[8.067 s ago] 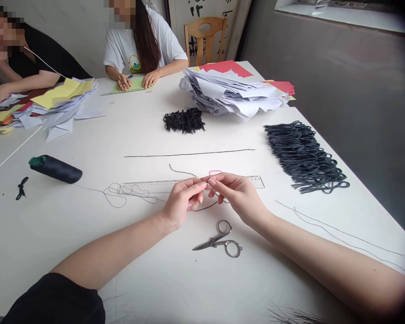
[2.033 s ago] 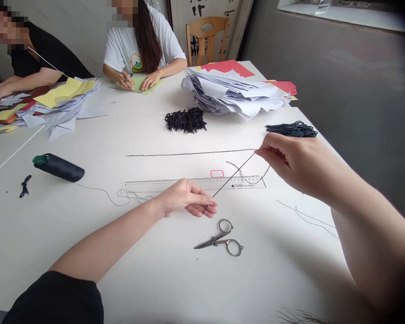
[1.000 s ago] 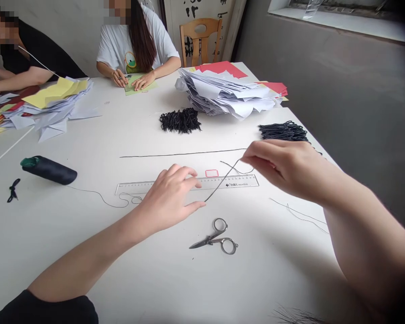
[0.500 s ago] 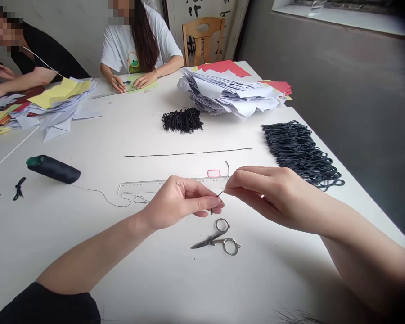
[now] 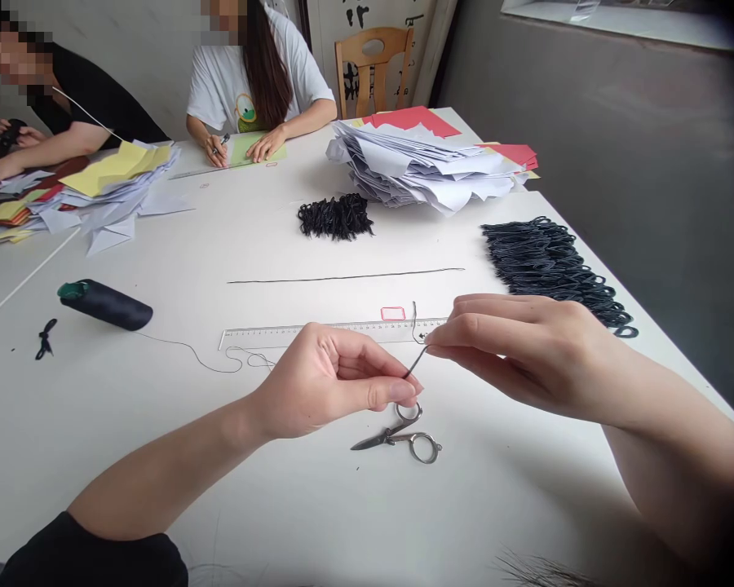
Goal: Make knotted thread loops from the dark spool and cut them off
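Note:
My left hand (image 5: 336, 381) and my right hand (image 5: 514, 342) pinch a short piece of black cord (image 5: 414, 361) between them, a little above the white table (image 5: 318, 505). Both hands are closed on it, fingertips almost touching. The cord's free end curls up behind my right thumb. Small steel scissors (image 5: 404, 436) lie just below my hands. A clear ruler (image 5: 269, 335) lies behind them, with loose black thread (image 5: 189, 352) running left to a dark spool (image 5: 105, 304).
A straight black cord (image 5: 342, 276) lies beyond the ruler. Piles of black loops sit at the right (image 5: 550, 265) and centre back (image 5: 335, 218). Paper stacks (image 5: 428, 167) stand at the back. Two other people work at the far left side.
My right hand, stretched out to the right pulling the cord taut two seconds ago, has come back to my left hand. Both now pinch a short length close together.

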The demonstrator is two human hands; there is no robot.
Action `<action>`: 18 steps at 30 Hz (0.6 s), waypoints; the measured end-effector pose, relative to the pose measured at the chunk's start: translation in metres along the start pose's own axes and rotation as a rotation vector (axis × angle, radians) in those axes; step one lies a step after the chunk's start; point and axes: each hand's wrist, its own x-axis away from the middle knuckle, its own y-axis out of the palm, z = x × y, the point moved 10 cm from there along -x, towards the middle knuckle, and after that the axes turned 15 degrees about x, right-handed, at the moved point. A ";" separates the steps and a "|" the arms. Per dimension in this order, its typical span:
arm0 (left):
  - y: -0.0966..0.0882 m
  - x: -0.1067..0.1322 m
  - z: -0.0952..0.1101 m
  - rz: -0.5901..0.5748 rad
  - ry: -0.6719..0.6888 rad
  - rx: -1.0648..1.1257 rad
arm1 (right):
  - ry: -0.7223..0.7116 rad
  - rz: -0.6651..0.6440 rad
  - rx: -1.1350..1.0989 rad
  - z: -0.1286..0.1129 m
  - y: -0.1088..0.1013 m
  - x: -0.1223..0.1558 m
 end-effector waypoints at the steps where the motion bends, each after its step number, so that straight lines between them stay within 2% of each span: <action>1: 0.000 0.000 0.001 0.003 0.005 0.004 | 0.000 0.000 0.004 0.000 0.000 0.000; 18: 0.002 0.001 0.001 0.010 -0.007 -0.005 | -0.013 0.031 0.053 0.002 -0.004 0.002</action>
